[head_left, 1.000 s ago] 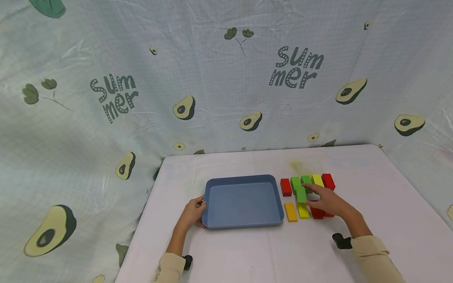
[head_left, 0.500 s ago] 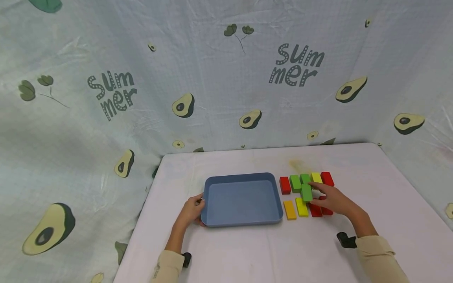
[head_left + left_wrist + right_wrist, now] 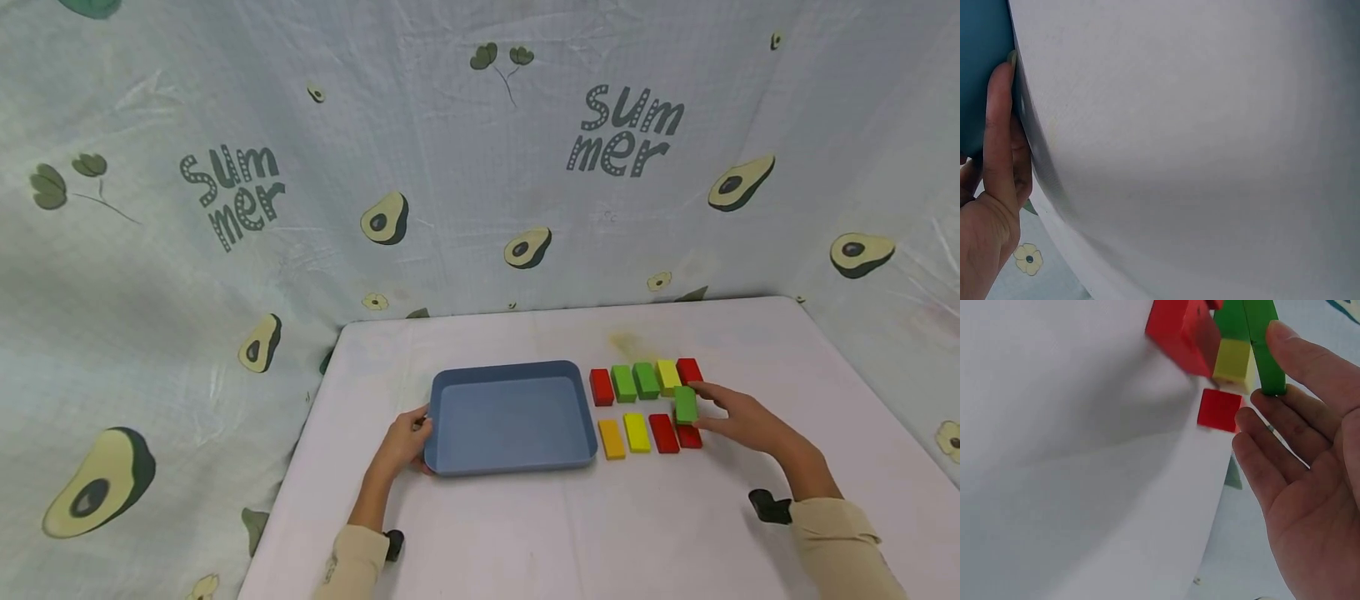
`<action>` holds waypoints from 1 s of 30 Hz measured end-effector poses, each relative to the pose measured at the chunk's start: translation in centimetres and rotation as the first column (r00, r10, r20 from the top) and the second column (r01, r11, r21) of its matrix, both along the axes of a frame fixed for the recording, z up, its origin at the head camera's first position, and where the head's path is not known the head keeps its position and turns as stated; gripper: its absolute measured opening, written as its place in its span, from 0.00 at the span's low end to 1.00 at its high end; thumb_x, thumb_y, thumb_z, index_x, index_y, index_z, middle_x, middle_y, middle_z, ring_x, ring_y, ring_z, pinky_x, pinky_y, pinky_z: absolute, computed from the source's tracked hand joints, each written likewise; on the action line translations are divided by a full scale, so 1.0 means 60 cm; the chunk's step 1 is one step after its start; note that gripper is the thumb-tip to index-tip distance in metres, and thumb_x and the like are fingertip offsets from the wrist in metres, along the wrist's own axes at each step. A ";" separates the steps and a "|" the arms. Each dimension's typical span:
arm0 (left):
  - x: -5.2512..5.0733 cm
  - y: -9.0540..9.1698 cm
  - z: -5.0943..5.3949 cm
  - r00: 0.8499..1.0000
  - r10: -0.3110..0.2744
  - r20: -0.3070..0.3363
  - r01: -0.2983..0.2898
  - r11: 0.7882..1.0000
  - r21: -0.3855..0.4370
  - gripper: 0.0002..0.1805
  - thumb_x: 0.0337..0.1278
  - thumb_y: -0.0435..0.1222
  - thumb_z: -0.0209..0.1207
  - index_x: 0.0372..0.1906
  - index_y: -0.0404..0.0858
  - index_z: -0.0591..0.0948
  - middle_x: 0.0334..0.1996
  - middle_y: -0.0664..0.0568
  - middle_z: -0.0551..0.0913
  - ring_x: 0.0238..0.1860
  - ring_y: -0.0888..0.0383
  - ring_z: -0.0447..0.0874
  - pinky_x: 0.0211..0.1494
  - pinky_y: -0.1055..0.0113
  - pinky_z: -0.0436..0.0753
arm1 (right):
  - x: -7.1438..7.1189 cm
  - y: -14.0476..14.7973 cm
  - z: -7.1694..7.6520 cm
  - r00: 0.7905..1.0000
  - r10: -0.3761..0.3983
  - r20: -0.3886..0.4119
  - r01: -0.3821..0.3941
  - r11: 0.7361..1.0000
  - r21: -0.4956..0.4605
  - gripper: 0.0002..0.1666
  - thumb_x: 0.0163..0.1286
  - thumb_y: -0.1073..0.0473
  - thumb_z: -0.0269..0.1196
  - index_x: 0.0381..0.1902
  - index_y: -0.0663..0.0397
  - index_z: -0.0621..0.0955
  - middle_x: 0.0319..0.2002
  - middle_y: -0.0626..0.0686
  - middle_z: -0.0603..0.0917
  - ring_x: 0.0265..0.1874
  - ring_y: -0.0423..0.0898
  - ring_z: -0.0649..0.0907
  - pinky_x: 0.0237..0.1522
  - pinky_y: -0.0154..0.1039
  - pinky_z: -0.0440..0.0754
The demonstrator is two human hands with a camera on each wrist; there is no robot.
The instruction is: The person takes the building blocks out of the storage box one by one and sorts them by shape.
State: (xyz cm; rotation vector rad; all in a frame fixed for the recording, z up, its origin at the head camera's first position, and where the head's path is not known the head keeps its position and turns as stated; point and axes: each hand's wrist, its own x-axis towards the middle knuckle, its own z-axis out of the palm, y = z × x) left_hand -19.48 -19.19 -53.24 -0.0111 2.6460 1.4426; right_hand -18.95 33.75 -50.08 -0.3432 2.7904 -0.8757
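My left hand (image 3: 406,438) grips the left rim of a blue-grey rectangular tray (image 3: 513,462); in the left wrist view, fingers lie along the tray's side (image 3: 975,75). Between thumb and fingertips, my right hand (image 3: 746,419) pinches a green block (image 3: 686,405), held above the right end of two rows of blocks. The held block partly covers a red block (image 3: 688,437) in the front row. Seen from the right wrist, the green block (image 3: 1265,350) slants down between the thumb and the fingertips.
The back row has a red block (image 3: 602,387), two green blocks (image 3: 623,383), a yellow block (image 3: 667,377) and another red block. An orange block (image 3: 612,439), a yellow block (image 3: 637,432) and a red block (image 3: 663,433) stand in front. White cloth covers the table (image 3: 525,533).
My right hand has moved right with the green block, from above the left-middle blocks to the right end of the rows. The left hand keeps its hold on the tray.
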 end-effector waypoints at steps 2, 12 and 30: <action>-0.001 0.000 0.001 1.000 -0.003 -0.013 0.002 1.000 -0.027 0.25 0.63 0.33 0.50 0.65 0.31 0.69 0.41 0.44 0.78 0.38 0.53 0.77 0.36 0.61 0.80 | 0.004 0.008 -0.003 1.000 -0.001 -0.010 0.001 1.000 0.004 0.42 0.62 0.50 0.64 0.66 0.68 0.62 0.59 0.73 0.68 0.56 0.69 0.67 0.48 0.63 0.71; 0.001 -0.003 0.007 0.998 -0.002 0.058 -0.004 0.995 0.096 0.27 0.64 0.33 0.49 0.68 0.33 0.65 0.41 0.41 0.75 0.24 0.50 0.79 0.18 0.57 0.79 | 0.011 0.044 -0.003 1.000 -0.017 -0.019 0.017 0.999 0.031 0.42 0.62 0.52 0.64 0.65 0.70 0.62 0.58 0.75 0.66 0.55 0.71 0.67 0.47 0.64 0.71; 0.000 -0.006 0.005 0.995 0.000 0.096 -0.014 0.989 0.146 0.27 0.65 0.33 0.48 0.69 0.33 0.63 0.45 0.38 0.74 0.22 0.48 0.79 0.17 0.55 0.79 | 0.008 0.051 -0.027 1.000 -0.002 0.021 0.000 0.994 0.109 0.42 0.55 0.54 0.70 0.62 0.70 0.68 0.57 0.74 0.68 0.56 0.70 0.65 0.50 0.64 0.68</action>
